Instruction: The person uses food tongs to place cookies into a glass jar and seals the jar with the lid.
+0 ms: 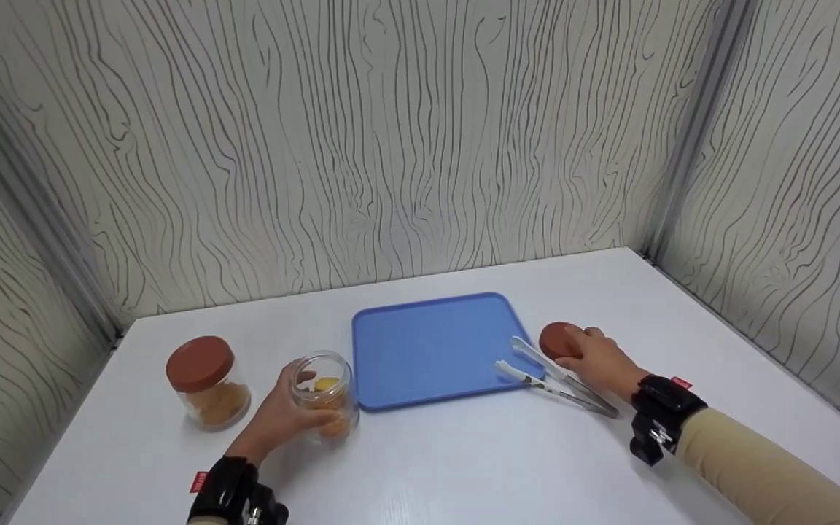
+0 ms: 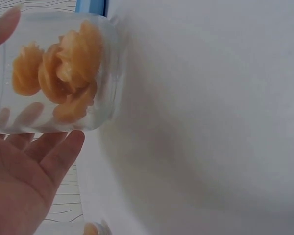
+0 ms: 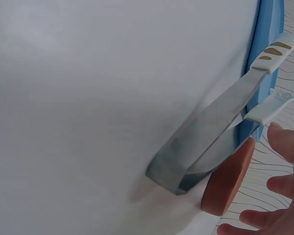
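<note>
My left hand (image 1: 287,417) grips a clear glass jar (image 1: 347,408) round its side, thumb on the near side. The jar stands upright without a lid, and golden swirl-shaped cookies (image 2: 71,68) lie at its bottom. Over on the right, a reddish-brown lid (image 1: 557,341) lies flat on the table. My right hand (image 1: 602,362) is right at that lid, overlapping its edge in the head view; in the right wrist view its fingers are spread apart above the lid (image 3: 228,181). Metal tongs (image 3: 206,132) with white tips lie beside it.
A blue tray (image 1: 427,350) lies mid-table, with the tips of the tongs over its right edge. At the left stands a second jar (image 1: 217,401) of similar pieces, closed with a reddish-brown lid (image 1: 200,362). Wood-patterned panels (image 1: 391,146) enclose the white table.
</note>
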### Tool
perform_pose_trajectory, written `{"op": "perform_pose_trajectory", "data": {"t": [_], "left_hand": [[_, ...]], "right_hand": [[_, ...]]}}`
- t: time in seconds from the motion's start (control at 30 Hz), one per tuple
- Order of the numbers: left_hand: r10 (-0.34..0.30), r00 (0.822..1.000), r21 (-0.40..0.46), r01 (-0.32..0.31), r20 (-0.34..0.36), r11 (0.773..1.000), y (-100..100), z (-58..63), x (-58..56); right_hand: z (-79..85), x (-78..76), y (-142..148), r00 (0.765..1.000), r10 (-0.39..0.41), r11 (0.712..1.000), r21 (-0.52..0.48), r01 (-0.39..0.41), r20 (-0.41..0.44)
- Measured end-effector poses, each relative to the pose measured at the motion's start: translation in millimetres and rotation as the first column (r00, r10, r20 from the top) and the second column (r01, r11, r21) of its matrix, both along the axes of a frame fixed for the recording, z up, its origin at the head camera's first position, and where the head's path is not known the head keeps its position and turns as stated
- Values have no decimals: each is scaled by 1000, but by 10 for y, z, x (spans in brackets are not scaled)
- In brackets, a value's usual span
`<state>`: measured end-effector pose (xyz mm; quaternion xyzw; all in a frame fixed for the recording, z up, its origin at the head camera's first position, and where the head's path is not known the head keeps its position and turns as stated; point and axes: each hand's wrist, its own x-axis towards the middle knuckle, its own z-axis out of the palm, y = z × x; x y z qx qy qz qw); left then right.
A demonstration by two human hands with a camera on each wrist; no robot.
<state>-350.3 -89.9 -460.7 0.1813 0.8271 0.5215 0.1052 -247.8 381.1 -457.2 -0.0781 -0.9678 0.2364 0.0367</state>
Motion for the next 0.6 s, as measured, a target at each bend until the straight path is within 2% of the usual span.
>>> {"op": "perform_pose_trajectory", "data": {"t": [0.2, 0.43, 0.6], "left_hand": [[2, 1000, 32, -2, 13, 999, 15, -2, 11], [3, 1000, 41, -4, 6, 999, 31, 11, 19], [11, 1000, 36, -12, 16, 999, 12, 18, 30]], "right_hand": [[-79, -73, 59, 1000, 25, 999, -20, -25, 6], [-123, -139, 133, 999, 5, 996, -86, -2, 35], [-163, -227, 145, 1000, 19, 997, -71, -18, 21]]}}
